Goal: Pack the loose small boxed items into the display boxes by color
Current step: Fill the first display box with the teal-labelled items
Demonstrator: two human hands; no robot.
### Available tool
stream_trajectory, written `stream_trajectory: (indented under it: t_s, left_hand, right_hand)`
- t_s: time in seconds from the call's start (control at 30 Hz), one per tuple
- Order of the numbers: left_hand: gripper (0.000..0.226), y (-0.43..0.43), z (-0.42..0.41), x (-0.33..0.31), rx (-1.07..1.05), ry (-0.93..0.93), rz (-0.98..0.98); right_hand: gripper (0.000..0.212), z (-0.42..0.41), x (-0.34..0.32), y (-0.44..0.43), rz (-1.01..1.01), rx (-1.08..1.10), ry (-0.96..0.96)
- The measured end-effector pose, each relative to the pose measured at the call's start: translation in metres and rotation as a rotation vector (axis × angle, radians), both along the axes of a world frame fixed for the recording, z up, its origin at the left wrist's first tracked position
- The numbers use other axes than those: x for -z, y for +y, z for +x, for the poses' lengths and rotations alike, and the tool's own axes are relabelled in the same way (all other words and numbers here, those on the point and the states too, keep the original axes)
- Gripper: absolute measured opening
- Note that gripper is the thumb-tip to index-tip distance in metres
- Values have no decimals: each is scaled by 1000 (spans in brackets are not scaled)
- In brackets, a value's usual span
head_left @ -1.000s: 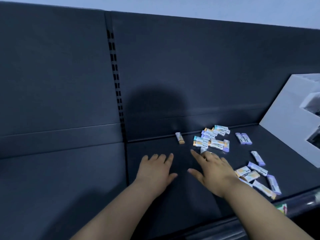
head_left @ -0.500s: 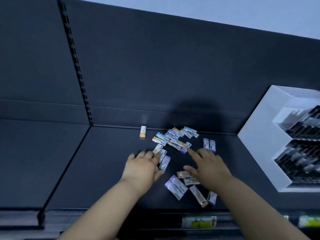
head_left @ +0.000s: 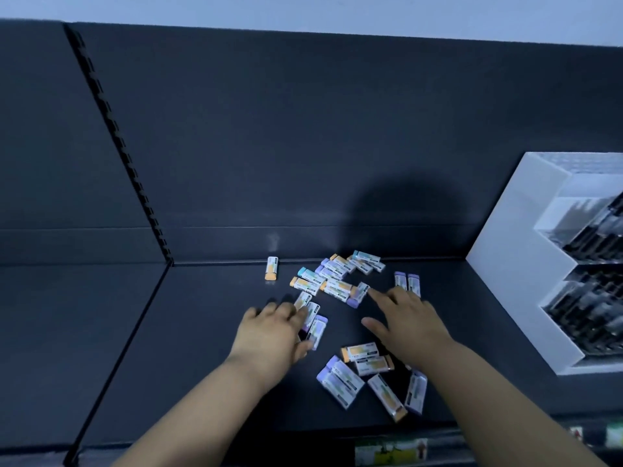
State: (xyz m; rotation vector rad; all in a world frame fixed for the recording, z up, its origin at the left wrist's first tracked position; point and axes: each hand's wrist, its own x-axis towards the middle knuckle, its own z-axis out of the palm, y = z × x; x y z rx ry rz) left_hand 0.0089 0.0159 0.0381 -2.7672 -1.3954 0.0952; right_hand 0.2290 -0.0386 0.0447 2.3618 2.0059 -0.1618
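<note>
Several small white boxed items with orange, purple or teal ends lie scattered on the dark shelf (head_left: 209, 348). A heap (head_left: 337, 276) sits near the back wall and a lone orange-ended box (head_left: 271, 268) lies to its left. My left hand (head_left: 273, 335) lies flat, fingers straight, touching purple-ended boxes (head_left: 315, 323). My right hand (head_left: 409, 320) is spread flat, its forefinger reaching a purple-ended box (head_left: 359, 294). Two purple-ended boxes (head_left: 407, 283) stand just beyond its fingers. More boxes (head_left: 367, 375) lie near the shelf's front edge, between my forearms.
A white stepped display box (head_left: 515, 281) with dark items in its tiers stands at the right. The shelf's slotted upright (head_left: 118, 143) runs along the left. Price labels (head_left: 391, 449) show on the front rail below.
The view shifted, bringing the display box further into frame. Both hands moved from bare shelf onto the scattered boxes; the left now touches the purple-ended ones.
</note>
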Motion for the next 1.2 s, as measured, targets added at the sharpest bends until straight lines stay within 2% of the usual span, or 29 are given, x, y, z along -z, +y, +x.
stream_trajectory:
  t_s: [0.27, 0.57, 0.87, 1.07, 1.2]
  left_hand:
    - [61, 32, 19, -5, 6, 15, -14]
    - [55, 63, 26, -15, -110, -47, -47]
    - [53, 88, 44, -7, -125, -23, -93]
    - [53, 105, 53, -1, -185, 93, -135]
    - [55, 110, 59, 5, -149, 102, -151]
  right_hand:
    - [60, 15, 0, 20, 49, 17, 14]
    - [48, 41, -6, 72, 132, 16, 30]
    - [41, 53, 9, 107, 47, 64, 13]
    - [35, 52, 10, 120, 33, 110, -35]
    - [39, 45, 7, 124, 14, 103, -47]
